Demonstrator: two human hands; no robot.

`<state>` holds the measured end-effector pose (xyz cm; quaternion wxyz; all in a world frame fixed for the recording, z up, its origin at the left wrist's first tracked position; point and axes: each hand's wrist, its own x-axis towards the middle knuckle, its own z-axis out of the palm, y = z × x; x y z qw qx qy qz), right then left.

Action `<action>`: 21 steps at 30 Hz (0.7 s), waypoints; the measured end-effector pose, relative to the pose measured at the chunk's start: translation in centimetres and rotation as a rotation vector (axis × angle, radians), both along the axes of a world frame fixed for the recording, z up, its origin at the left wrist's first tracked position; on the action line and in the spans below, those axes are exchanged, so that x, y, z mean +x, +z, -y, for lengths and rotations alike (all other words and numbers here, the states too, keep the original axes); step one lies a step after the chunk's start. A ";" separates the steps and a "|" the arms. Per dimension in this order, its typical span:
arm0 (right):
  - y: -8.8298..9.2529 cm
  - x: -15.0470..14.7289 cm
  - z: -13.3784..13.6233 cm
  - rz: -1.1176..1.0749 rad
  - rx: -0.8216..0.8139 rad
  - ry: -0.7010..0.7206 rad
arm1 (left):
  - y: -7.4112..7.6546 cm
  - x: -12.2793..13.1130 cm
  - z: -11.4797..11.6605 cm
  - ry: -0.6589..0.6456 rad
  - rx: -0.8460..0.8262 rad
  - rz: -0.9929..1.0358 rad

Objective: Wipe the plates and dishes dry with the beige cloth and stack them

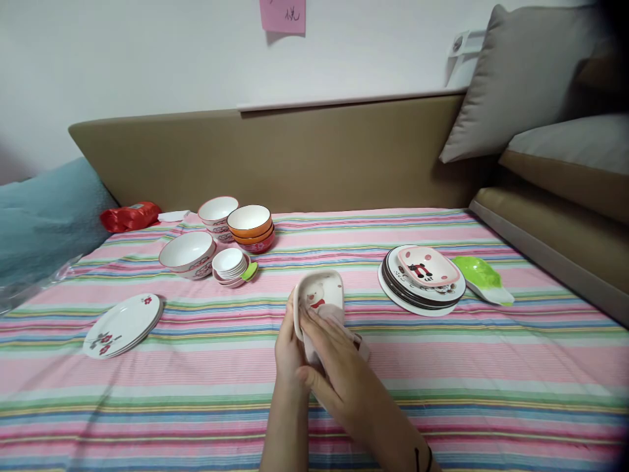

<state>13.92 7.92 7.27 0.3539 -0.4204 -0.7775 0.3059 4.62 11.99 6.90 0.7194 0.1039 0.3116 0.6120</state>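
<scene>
A cream rounded-square dish [335, 283] with a bear picture is held up tilted in front of me. My left hand [289, 344] grips it by its left side, fingers partly hidden behind it. Across the dish's inside lies my right hand [337, 357], pressing a pale pinkish cloth [334, 313] against the surface. Part of the cloth hangs out at the right, beside the wrist. Most of the cloth is covered by the right hand's fingers.
On the striped cover [221, 406] stand stacked oval plates [125, 321], white bowls [188, 249], orange bowls [249, 223] and small white dishes [228, 261] to the left. Stacked plates [388, 288], topped by a pink cat dish [429, 265], and a green leaf-shaped dish [474, 272] are at right.
</scene>
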 end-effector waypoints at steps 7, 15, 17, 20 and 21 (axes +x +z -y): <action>-0.4 0.2 -0.5 0.098 0.219 -0.087 | 0.7 -0.3 -0.2 -0.020 -0.121 0.143; 0.9 -0.1 -0.5 -0.061 0.040 -0.132 | 0.3 -0.1 0.1 -0.069 -0.080 0.041; 1.1 -0.2 -0.4 -0.148 -0.035 -0.070 | 0.0 0.0 0.1 -0.085 -0.095 0.012; 1.1 -0.2 -0.1 -0.258 -0.113 -0.001 | -0.4 0.4 0.1 -0.068 -0.035 -0.073; 1.0 -0.1 0.1 -0.278 -0.124 0.004 | -0.6 0.5 0.1 -0.056 0.011 -0.110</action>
